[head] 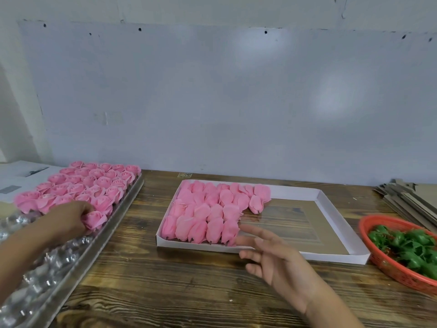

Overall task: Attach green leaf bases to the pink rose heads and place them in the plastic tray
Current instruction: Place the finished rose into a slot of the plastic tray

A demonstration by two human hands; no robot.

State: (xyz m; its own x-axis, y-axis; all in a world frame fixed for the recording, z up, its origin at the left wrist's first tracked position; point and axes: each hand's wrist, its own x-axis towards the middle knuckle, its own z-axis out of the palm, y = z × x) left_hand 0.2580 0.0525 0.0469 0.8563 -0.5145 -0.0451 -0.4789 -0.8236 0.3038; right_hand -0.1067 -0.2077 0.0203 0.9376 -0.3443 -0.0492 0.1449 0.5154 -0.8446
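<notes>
The left hand (71, 217) gripped a pink rose head (95, 220) at the near end of the filled rows in the plastic tray (71, 254), along the bench's left edge. The right hand (276, 261) hovered, fingers spread and holding nothing, beside the white box (340, 255) of laid roses at bench centre. Judged step: seating or taking a rose. Next likely calls for a green leaf base (409, 245) from the red basket (387, 266) at the right edge.

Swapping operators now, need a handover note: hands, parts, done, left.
Left hand grips a pink rose head at the plastic tray on the left.
Right hand open, empty, near the white box.
White box is part filled with rose heads lying on their sides.
Green leaf bases sit in the red basket, far right.
Done: plastic tray's far cells filled. Left: near cells empty.
</notes>
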